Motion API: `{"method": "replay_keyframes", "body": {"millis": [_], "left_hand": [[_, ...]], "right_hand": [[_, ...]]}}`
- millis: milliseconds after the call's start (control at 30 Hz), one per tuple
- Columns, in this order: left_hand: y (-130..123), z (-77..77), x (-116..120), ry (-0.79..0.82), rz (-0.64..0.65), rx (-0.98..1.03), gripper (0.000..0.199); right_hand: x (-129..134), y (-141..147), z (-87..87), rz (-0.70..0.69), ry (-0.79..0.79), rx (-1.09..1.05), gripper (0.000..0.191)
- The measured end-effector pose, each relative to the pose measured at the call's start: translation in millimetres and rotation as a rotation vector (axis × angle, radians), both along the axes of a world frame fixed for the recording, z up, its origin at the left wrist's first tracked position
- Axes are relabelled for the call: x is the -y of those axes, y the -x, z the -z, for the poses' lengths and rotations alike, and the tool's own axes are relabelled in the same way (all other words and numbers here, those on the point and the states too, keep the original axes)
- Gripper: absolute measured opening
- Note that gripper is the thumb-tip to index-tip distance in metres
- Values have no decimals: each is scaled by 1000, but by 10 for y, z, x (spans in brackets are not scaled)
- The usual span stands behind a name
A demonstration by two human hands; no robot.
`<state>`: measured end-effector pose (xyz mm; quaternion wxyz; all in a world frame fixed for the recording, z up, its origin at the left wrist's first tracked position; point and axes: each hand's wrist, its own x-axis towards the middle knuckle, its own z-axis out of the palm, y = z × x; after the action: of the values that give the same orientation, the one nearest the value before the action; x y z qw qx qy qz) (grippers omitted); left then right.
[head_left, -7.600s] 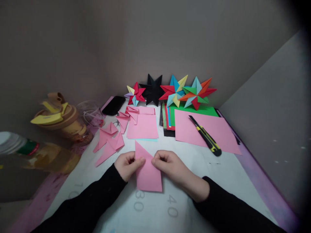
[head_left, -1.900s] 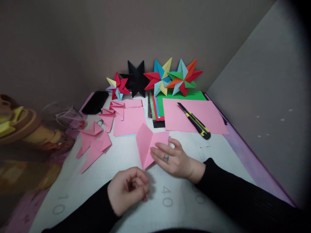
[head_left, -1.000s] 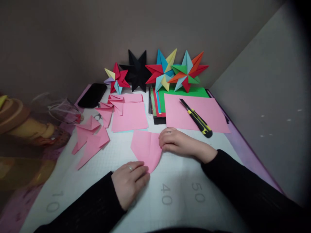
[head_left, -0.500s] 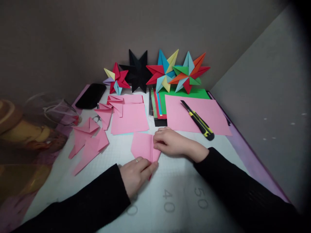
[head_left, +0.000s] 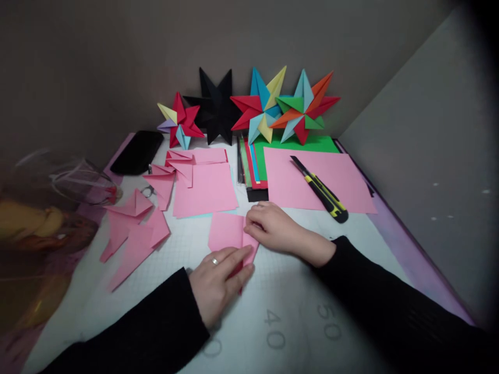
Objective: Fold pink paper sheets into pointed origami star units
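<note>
A partly folded pink paper [head_left: 226, 230] lies on the white mat [head_left: 304, 270] between my hands, with a crease running down its middle. My left hand [head_left: 220, 278] presses on its lower part, fingers apart and laid across the paper. The fingers of my right hand [head_left: 271, 226] are curled together on the paper's upper right side, pinching or pressing its edge. The lower tip of the paper is partly hidden under my left fingers.
Folded pink pieces [head_left: 134, 239] lie at the left, near a black phone [head_left: 137, 152]. Behind are pink squares [head_left: 206, 187], a yellow-black cutter [head_left: 322, 192] on a pink sheet [head_left: 280, 176], and several paper stars [head_left: 216, 106] against the wall.
My left hand has spread its fingers more over the lower part of the paper. My right hand stays almost where it was. The whole view has shifted slightly.
</note>
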<state>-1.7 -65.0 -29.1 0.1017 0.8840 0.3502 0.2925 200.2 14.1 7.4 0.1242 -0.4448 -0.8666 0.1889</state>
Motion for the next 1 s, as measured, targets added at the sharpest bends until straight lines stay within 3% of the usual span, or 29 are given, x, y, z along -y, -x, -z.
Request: {"method": "replay_keyframes", "body": {"millis": [133,267,600,1000], "left_hand": [[34,-30,-48,-64,145,-32,38],[68,-94,-49,-19,173,-128,36],[33,61,-34,-83,155,-78,37],[15,38,-30,-117,126,-133,37]], "right_hand": [[15,13,10,25,-9,25,17],[30,20,34,43,-29,37,17],[69,63,27,92,-88,86,17],[70,86,2,99,-76,126,19]]}}
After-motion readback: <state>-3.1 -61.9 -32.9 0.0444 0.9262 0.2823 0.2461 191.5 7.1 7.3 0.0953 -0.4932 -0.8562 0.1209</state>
